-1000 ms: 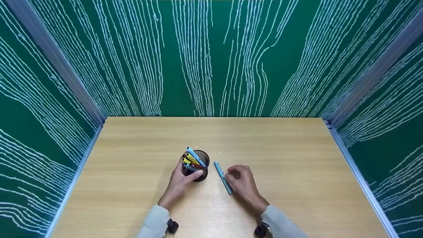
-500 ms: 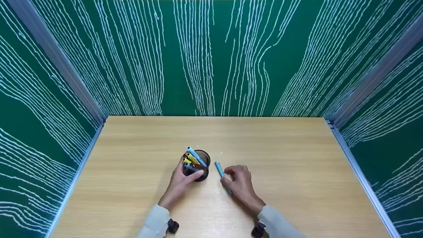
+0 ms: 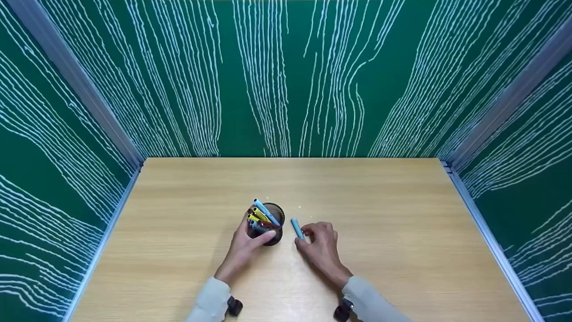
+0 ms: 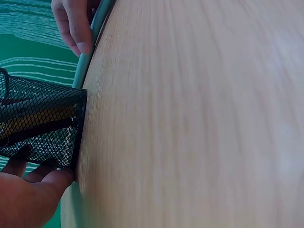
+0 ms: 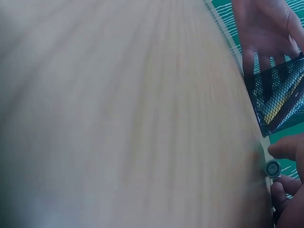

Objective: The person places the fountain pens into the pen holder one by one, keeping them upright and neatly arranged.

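A black mesh pen cup (image 3: 276, 236) stands on the table, with blue, yellow and dark markers (image 3: 266, 213) leaning out over its left rim. My left hand (image 3: 243, 247) holds the cup, thumb at its front and fingers round its far left side. To the right of the cup lies a light blue marker (image 3: 296, 227), tilted with its far end to the left. My right hand (image 3: 325, 245) pinches it around the middle and covers its near part. In the right wrist view the marker's round end (image 5: 273, 168) shows between thumb and fingers, close at the table surface.
The wooden table (image 3: 380, 201) is bounded by green walls (image 3: 313, 89) with white wavy lines behind and on both sides. Metal posts (image 3: 509, 89) stand at the corners. A few tiny pale specks lie beyond the marker.
My right hand has shifted slightly left, its thumb coming over the light blue marker to pinch it. The left hand and the cup have stayed in place.
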Action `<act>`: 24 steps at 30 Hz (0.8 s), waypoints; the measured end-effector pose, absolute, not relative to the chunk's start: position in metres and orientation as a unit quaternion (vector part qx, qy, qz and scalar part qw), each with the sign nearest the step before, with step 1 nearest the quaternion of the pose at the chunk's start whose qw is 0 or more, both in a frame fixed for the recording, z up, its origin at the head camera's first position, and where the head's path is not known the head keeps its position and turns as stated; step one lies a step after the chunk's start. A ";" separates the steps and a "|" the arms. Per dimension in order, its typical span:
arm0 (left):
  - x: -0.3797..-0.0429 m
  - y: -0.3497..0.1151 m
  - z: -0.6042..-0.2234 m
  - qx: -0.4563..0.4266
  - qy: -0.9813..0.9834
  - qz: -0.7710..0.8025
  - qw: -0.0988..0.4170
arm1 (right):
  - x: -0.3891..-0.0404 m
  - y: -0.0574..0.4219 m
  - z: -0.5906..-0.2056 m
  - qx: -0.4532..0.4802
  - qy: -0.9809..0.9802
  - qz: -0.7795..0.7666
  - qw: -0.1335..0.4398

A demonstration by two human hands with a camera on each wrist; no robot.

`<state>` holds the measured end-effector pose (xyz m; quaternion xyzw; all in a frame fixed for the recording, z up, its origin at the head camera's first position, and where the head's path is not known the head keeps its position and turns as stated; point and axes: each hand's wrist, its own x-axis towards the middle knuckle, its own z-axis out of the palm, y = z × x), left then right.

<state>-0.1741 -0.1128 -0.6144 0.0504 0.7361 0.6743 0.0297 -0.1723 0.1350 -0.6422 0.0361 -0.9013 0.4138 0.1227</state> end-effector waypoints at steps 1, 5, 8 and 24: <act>-0.174 -0.113 -0.615 0.050 0.738 0.672 0.030 | -0.172 0.134 -0.643 0.036 -0.900 0.414 0.129; -0.174 -0.112 -0.614 0.049 0.735 0.676 0.031 | -0.173 0.132 -0.646 0.038 -0.897 0.412 0.157; -0.174 -0.112 -0.612 0.051 0.724 0.687 0.031 | -0.174 0.130 -0.648 0.039 -0.898 0.405 0.169; -0.174 -0.110 -0.613 0.052 0.713 0.699 0.033 | -0.174 0.130 -0.636 0.043 -0.903 0.404 0.136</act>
